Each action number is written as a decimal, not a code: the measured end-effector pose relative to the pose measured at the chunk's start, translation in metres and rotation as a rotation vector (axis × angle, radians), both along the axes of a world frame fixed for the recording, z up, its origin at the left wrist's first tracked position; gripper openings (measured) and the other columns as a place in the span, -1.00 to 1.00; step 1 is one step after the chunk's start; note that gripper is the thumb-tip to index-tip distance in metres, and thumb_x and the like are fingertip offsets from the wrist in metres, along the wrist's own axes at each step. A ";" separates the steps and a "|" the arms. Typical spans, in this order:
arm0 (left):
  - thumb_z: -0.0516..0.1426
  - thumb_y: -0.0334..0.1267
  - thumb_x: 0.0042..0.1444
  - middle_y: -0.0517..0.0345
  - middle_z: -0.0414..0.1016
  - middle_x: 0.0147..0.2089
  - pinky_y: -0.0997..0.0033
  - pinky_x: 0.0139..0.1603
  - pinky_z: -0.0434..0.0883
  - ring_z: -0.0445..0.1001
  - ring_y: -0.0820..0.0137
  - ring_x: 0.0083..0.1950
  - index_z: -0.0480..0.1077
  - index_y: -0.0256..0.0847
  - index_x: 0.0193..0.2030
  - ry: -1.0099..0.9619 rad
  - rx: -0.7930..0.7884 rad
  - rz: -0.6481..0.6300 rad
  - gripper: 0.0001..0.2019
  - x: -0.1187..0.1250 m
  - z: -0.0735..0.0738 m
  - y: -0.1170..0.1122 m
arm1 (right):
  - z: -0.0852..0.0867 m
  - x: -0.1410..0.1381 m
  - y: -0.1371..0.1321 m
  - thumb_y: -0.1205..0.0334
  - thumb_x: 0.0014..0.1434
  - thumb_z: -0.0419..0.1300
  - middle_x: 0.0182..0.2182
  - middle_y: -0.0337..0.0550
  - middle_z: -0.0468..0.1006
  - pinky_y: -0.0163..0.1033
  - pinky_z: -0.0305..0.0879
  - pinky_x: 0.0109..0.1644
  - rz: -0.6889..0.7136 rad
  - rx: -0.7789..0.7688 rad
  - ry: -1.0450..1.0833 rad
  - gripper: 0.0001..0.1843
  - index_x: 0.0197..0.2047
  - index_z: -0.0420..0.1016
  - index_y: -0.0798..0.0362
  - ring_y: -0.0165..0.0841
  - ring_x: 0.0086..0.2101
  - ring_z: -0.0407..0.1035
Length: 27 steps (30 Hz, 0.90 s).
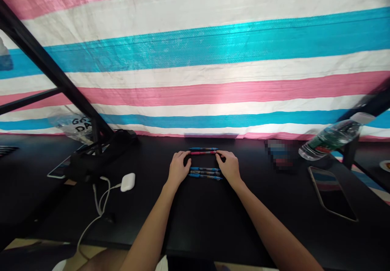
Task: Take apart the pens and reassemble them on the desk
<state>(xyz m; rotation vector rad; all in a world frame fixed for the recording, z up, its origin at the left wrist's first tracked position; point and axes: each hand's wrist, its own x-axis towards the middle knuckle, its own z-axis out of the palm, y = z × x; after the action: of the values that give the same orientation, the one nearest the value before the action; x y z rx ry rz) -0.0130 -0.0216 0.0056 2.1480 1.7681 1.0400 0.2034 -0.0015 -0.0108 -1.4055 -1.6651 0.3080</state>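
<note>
Both hands rest on a black table. A red pen lies crosswise between them. My left hand pinches its left end and my right hand pinches its right end. Just beyond it lies a blue pen. Nearer to me, between my palms, three blue pens lie side by side in a neat row.
A striped pink, white and blue tarp hangs behind the table. A phone lies at the right, a tipped plastic water bottle behind it. At the left are a white charger with cable, a black stand and a plastic bag.
</note>
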 end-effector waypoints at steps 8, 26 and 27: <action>0.07 -0.34 0.12 0.03 0.49 0.00 0.13 0.07 0.37 0.38 0.19 0.04 0.42 -0.18 -0.01 -0.048 -0.020 0.008 -0.71 0.001 0.001 0.000 | 0.001 -0.002 -0.002 0.23 0.14 0.08 -0.29 0.00 0.61 -0.02 0.35 -0.08 -0.018 -0.013 0.016 -0.73 -0.21 0.60 0.04 -0.15 -0.22 0.41; 0.02 -0.35 0.15 0.09 0.50 -0.30 0.27 -0.14 0.38 0.42 0.30 -0.22 0.47 -0.18 -0.27 -0.053 -0.070 0.007 -0.82 0.000 0.009 0.000 | 0.013 -0.001 -0.003 0.18 0.06 0.26 -0.38 -0.19 0.46 -0.17 0.25 -0.12 0.554 -0.071 -0.098 -0.90 -0.37 0.48 0.01 -0.30 -0.28 0.34; 0.02 -0.34 0.15 0.09 0.50 -0.31 0.28 -0.15 0.37 0.42 0.30 -0.22 0.47 -0.18 -0.28 -0.050 -0.068 0.001 -0.81 0.001 0.009 0.000 | 0.013 -0.001 -0.003 0.18 0.05 0.27 -0.37 -0.18 0.47 -0.16 0.24 -0.10 0.555 -0.071 -0.117 -0.90 -0.37 0.48 0.01 -0.30 -0.27 0.34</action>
<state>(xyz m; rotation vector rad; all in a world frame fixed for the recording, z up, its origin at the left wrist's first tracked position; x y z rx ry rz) -0.0125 -0.0217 0.0151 2.0633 1.7564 1.0089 0.2025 -0.0049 0.0017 -1.0007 -2.1445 0.6103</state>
